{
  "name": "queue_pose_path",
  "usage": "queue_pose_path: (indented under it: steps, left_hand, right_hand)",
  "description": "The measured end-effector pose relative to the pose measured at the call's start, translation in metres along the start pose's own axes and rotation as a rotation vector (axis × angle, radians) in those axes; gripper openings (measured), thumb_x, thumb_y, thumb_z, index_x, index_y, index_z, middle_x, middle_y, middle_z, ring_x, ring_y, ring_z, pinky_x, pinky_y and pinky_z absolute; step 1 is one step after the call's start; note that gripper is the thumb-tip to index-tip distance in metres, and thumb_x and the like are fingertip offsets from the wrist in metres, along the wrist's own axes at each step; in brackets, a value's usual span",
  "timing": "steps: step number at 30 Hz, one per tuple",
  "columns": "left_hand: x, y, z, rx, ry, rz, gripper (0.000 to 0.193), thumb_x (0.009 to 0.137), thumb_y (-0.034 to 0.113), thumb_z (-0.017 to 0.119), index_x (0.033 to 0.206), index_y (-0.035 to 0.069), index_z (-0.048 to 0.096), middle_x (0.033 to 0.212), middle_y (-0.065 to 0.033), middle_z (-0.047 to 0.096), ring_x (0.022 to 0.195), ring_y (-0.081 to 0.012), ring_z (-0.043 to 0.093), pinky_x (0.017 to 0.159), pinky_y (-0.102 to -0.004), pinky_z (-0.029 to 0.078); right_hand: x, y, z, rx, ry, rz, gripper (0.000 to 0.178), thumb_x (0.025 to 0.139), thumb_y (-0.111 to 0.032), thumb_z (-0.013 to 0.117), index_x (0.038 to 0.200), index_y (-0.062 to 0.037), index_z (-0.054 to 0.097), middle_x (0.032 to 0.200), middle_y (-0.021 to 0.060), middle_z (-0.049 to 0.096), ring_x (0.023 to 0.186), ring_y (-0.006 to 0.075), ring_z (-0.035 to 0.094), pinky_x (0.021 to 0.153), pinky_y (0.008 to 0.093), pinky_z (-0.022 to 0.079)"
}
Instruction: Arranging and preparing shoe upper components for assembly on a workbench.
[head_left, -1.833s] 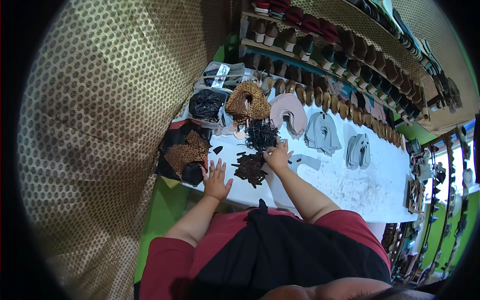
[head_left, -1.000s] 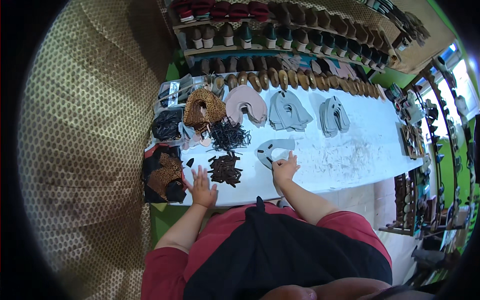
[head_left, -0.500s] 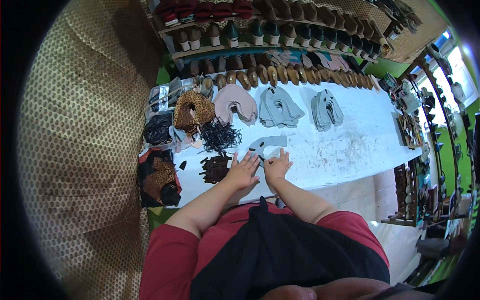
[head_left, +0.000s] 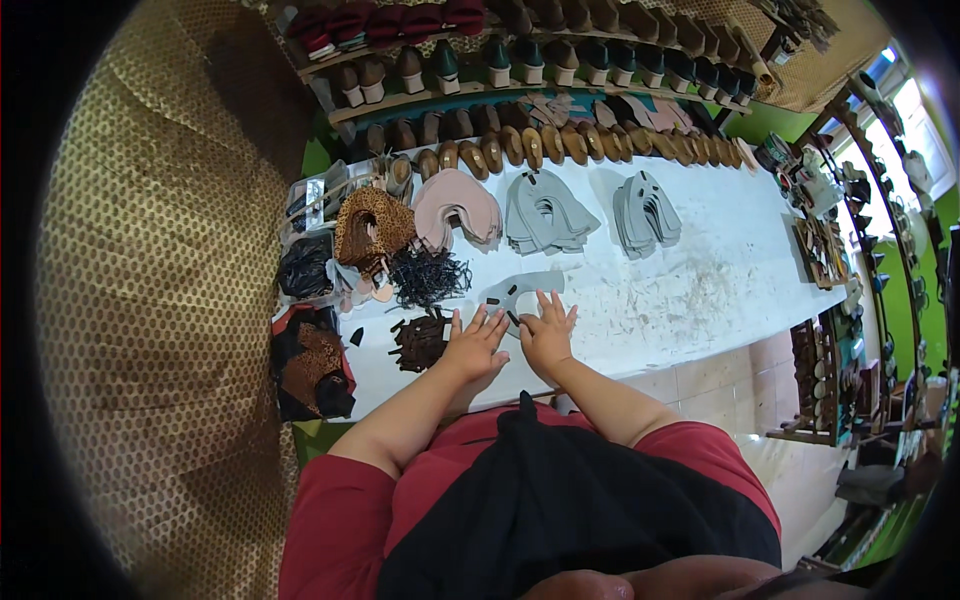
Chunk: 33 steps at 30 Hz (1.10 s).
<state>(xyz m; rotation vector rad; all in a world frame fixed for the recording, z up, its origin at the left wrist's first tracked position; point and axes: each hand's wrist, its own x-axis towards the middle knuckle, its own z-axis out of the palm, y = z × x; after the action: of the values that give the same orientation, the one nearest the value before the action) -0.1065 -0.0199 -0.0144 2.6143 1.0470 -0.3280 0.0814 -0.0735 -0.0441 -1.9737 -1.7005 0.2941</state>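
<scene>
A curved grey shoe-upper piece [head_left: 540, 283] lies flat on the white table, with a few small dark strips on it. My left hand [head_left: 474, 346] rests palm down beside its left edge, fingers spread, holding nothing that shows. On the piece's near side is my right hand [head_left: 546, 338]. Several of its fingers are stretched out and apart, while the thumb and forefinger press down by a dark strip; the tips are partly hidden. A heap of short dark brown strips [head_left: 421, 343] lies just left of my left hand.
Behind lie a tangle of thin black strips [head_left: 430, 278], leopard-print pieces [head_left: 373, 222], pink pieces [head_left: 456, 207] and two grey stacks [head_left: 548, 215] [head_left: 645, 215]. A row of brown shoe forms [head_left: 533, 147] lines the back edge. Shelves of shoes [head_left: 500, 66] stand beyond.
The fingers of my right hand have straightened and spread more over the grey piece. My left hand stays flat beside it. The whole view has shifted slightly.
</scene>
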Motion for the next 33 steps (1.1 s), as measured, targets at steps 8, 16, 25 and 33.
queue_pose_path:
  steps: [8,16,25,33]
  left_hand:
    - [-0.002,0.000,0.002,-0.015,0.070,-0.057,0.080,0.090,0.055,0.056,0.156,0.020,0.029,0.164,-0.0062,0.023,0.153,-0.0343,0.008,0.115,-0.0675,-0.001]
    - [0.018,-0.017,0.006,-0.110,0.209,-0.183,0.086,0.088,0.047,0.062,0.156,0.010,0.025,0.161,-0.0110,0.029,0.152,-0.0347,0.008,0.114,-0.0680,0.003]
    - [0.026,-0.013,0.003,-0.043,0.197,-0.121,0.082,0.089,0.047,0.061,0.156,0.015,0.027,0.165,-0.0080,0.017,0.153,-0.0334,0.006,0.116,-0.0662,0.001]
    - [0.025,-0.007,0.002,-0.033,0.104,-0.148,0.075,0.094,0.044,0.054,0.157,0.016,0.025,0.166,-0.0072,0.013,0.153,-0.0324,0.001,0.116,-0.0637,-0.004]
  right_hand:
    - [0.005,0.008,0.004,-0.120,-0.079,-0.210,0.031,0.088,-0.029,0.066,0.118,-0.0276,0.072,0.153,0.0145,0.038,0.147,0.0397,0.023,0.111,0.0734,0.008]
    - [0.009,0.019,0.020,-0.052,0.006,-0.182,0.027,0.085,-0.031,0.069,0.112,-0.0267,0.075,0.152,0.0106,0.043,0.146,0.0350,0.026,0.111,0.0730,0.007]
    - [0.024,0.002,0.006,0.009,-0.053,0.058,0.017,0.079,-0.032,0.074,0.093,-0.0225,0.080,0.153,0.0102,0.041,0.147,0.0361,0.023,0.111,0.0729,0.003]
    - [0.032,-0.006,0.014,0.024,-0.065,0.064,0.013,0.076,-0.029,0.076,0.085,-0.0199,0.078,0.157,0.0119,0.035,0.149,0.0370,0.018,0.112,0.0726,0.002]
